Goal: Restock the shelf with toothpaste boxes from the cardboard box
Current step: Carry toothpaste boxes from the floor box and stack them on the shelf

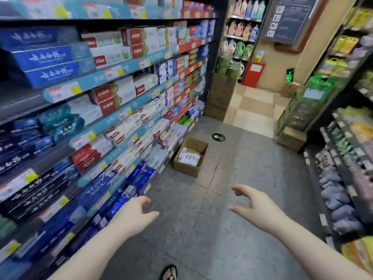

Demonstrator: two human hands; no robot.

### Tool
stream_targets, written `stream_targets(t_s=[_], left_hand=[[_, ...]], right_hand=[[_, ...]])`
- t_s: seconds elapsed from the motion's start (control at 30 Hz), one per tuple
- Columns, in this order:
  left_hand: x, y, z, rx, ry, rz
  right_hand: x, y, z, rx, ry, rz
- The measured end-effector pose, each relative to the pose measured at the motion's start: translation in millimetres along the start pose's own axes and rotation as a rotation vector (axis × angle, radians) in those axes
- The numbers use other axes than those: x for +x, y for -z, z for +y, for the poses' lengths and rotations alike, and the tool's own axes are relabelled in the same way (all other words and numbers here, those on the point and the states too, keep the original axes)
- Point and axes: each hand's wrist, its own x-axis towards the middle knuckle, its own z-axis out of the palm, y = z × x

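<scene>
Now I see the left hand (135, 211) and right hand (252, 203) empty, fingers loosely spread; open brown cardboard box (187, 169) at their twelve o'clock.

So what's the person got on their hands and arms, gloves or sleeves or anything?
Nothing at all: the left hand and the right hand are bare, no gloves, and both forearms show no sleeve, watch or bracelet. Below, a dark thong sandal shows.
</scene>
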Motion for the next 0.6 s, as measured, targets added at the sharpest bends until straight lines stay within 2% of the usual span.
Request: stream_targets(t_s=[0.33, 0.6], left_hand=[[220, 23, 109, 0.068, -0.095, -0.112], [348, -6, 187, 0.063, -0.104, -0.128]], right_hand=[[151, 52, 71, 0.044, -0.245, 0.000], [295, 90, 135, 0.029, -0.224, -0.065]])
